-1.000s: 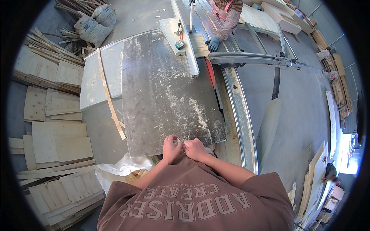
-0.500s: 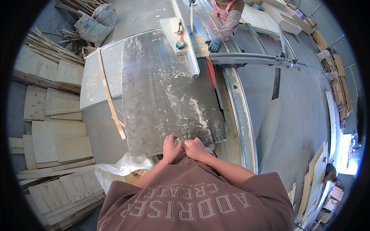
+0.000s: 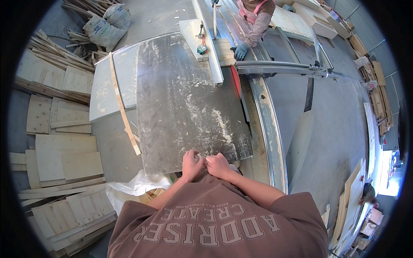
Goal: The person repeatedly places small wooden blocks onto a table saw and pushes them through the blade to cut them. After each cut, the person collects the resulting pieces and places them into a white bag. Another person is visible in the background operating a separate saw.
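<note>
Hands [image 3: 205, 164] at dusty saw table's [image 3: 185, 103] near edge

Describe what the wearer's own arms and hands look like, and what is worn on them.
Both the left hand and the right hand are bare: no gloves, and no rings or watch can be made out. The forearms are uncovered. Short sleeves of a loose brown T-shirt with pale block lettering across the chest cover the upper arms.

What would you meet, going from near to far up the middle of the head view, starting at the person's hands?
Left hand and right hand together → dusty dark saw table → pale fence rail → co-worker's gloved hand.
</note>
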### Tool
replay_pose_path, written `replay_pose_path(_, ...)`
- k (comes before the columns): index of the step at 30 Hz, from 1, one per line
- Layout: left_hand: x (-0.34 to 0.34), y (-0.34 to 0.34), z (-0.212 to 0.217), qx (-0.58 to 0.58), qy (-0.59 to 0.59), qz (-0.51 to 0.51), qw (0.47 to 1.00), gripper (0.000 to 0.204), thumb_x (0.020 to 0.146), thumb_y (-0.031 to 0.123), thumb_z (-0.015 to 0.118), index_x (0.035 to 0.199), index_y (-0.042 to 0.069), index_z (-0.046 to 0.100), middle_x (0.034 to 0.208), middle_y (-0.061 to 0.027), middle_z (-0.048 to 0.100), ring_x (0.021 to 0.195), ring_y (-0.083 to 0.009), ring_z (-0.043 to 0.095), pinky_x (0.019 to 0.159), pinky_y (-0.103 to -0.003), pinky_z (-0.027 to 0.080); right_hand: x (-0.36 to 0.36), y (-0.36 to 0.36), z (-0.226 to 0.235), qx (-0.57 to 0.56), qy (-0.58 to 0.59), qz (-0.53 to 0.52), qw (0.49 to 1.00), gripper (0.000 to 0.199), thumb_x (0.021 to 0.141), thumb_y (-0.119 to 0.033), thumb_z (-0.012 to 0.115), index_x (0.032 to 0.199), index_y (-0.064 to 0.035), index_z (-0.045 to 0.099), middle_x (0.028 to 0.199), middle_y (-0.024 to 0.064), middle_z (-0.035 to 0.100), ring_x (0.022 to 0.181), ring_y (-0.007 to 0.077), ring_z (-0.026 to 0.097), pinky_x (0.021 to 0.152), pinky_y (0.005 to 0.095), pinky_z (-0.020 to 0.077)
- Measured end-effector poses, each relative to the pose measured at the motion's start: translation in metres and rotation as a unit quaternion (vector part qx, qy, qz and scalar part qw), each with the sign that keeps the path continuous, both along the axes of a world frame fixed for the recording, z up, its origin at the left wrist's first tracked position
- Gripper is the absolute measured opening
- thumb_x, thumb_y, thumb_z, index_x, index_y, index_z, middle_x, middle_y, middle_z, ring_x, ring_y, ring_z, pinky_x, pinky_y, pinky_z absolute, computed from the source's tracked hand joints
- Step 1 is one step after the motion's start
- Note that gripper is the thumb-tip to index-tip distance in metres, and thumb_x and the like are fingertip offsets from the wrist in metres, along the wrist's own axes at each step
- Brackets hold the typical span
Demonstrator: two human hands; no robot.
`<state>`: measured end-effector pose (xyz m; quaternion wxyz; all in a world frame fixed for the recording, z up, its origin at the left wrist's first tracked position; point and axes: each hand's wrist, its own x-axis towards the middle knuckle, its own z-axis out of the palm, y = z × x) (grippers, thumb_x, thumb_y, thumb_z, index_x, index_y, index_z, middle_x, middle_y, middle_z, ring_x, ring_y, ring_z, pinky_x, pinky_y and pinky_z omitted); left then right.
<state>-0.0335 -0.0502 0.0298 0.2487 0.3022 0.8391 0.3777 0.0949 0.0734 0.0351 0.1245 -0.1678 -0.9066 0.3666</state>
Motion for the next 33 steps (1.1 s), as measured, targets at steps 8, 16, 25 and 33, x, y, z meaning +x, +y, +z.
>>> replay_pose_path(8, 0.000, 0.000, 0.001, -0.006, 0.003, 0.001, 1.000, 0.036, 0.089, 0.021, 0.075, 0.117, -0.001, 0.067, 0.116, -0.0212, 0.068, 0.112, -0.0382, 0.063, 0.099, -0.047, 0.051, -0.001, -0.001, -0.002, 0.000, -0.003, -0.001, 1.000, 0.031, 0.094, -0.023, 0.072, 0.072, -0.0073, 0.057, 0.070, 0.0149, 0.067, 0.068, 0.0388, 0.066, 0.069, 0.0484, 0.0448)
replay_pose_path(16, -0.001, -0.002, -0.010, 0.005, 0.041, -0.003, 0.999, 0.036, 0.088, 0.020, 0.076, 0.117, -0.001, 0.067, 0.113, -0.0185, 0.067, 0.104, -0.0339, 0.065, 0.093, -0.044, 0.054, -0.001, -0.001, -0.003, 0.002, -0.002, 0.000, 1.000, 0.032, 0.094, -0.024, 0.072, 0.072, -0.0076, 0.056, 0.070, 0.0147, 0.066, 0.067, 0.0387, 0.066, 0.068, 0.0488, 0.0448)
replay_pose_path(25, -0.001, -0.002, -0.010, -0.001, 0.040, -0.001, 0.999, 0.036, 0.089, 0.021, 0.076, 0.117, 0.000, 0.068, 0.114, -0.0181, 0.068, 0.105, -0.0337, 0.065, 0.094, -0.044, 0.054, -0.001, -0.001, -0.005, -0.002, -0.012, -0.002, 1.000, 0.031, 0.094, -0.024, 0.072, 0.072, -0.0080, 0.057, 0.071, 0.0144, 0.066, 0.068, 0.0379, 0.066, 0.070, 0.0478, 0.0448)
replay_pose_path(33, -0.001, -0.002, -0.008, -0.003, 0.037, -0.002, 0.999, 0.036, 0.088, 0.022, 0.076, 0.116, 0.000, 0.068, 0.115, -0.0187, 0.068, 0.108, -0.0348, 0.064, 0.096, -0.045, 0.053, -0.002, 0.001, 0.007, -0.007, -0.032, 0.006, 0.999, 0.031, 0.098, -0.025, 0.065, 0.075, -0.0061, 0.062, 0.075, 0.0186, 0.070, 0.073, 0.0398, 0.069, 0.070, 0.0506, 0.0460)
